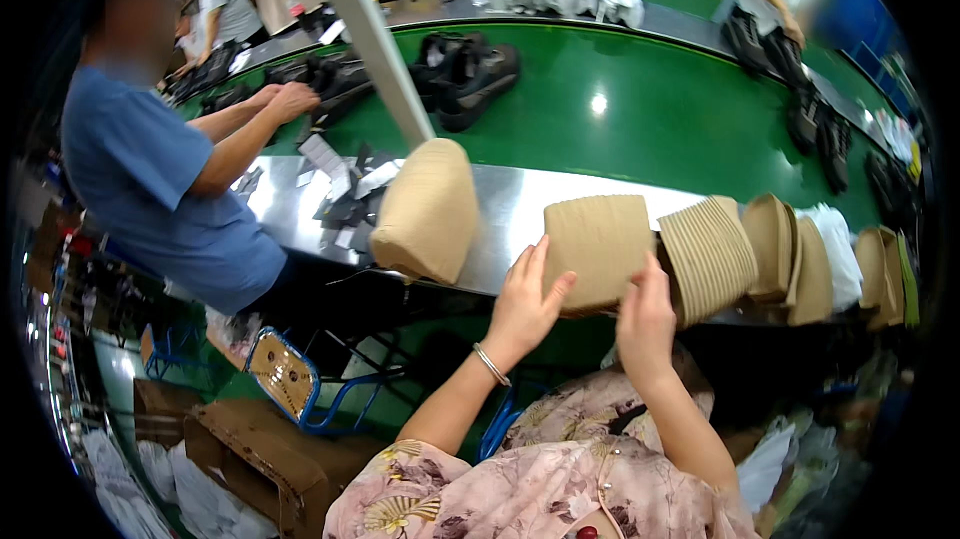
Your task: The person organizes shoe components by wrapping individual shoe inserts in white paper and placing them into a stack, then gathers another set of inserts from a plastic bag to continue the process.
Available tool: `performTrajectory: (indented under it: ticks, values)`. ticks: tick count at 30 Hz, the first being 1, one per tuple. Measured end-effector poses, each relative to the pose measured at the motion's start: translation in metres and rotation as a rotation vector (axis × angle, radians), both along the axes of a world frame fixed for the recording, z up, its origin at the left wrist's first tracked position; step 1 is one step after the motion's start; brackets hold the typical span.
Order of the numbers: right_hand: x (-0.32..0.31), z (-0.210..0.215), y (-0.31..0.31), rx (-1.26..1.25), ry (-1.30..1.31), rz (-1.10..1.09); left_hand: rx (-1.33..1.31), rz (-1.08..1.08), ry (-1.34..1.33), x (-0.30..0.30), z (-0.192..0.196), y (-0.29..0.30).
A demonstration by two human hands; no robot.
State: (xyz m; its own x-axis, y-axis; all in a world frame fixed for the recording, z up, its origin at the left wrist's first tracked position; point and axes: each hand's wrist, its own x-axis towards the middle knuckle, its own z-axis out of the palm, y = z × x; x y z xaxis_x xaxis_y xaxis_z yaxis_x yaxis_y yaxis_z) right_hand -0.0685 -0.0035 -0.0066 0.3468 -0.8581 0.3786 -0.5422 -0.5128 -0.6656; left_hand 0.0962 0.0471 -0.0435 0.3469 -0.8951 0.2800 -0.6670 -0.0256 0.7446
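Observation:
A block of tan corrugated cardboard pieces [598, 249] stands at the near edge of the metal counter, in front of me. My left hand [530, 299] lies along its left side, fingers stretched and thumb apart. At the block's lower right corner is my right hand [646, 317], its fingers pointing up and slightly bent; whether it touches the cardboard is hard to see. Just right of it leans a fanned stack of ribbed cardboard pieces [712, 254]. Another tan cardboard bundle [430, 211] sits to the left, by the grey post.
Beyond the metal counter [510, 204] runs a green conveyor belt [610, 89] carrying dark shoes [478, 79]. A grey post [365, 34] rises at left. A co-worker in blue [150, 159] handles shoes there. More cardboard pieces [768, 244] and a white bag [838, 254] line the right.

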Motion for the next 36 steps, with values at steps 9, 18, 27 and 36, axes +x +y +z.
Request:
performTrajectory:
  ticks: [9, 18, 27, 36]
  values:
    - [0.03, 0.006, -0.053, 0.247, -0.126, 0.278, 0.047, 0.238, -0.321, 0.024, 0.003, -0.019]
    - [0.056, -0.036, -0.105, 1.062, -0.59, 0.265, 0.287, 0.182, -0.476, 0.001, 0.034, -0.086]
    - [0.047, -0.035, -0.103, 1.28, -0.826, 0.284, 0.151, 0.099, -0.637, 0.005, 0.016, -0.074]
    - [0.049, -0.043, -0.1, 0.963, -0.807, 0.168, 0.163, 0.216, -0.698, 0.002, 0.006, -0.082]
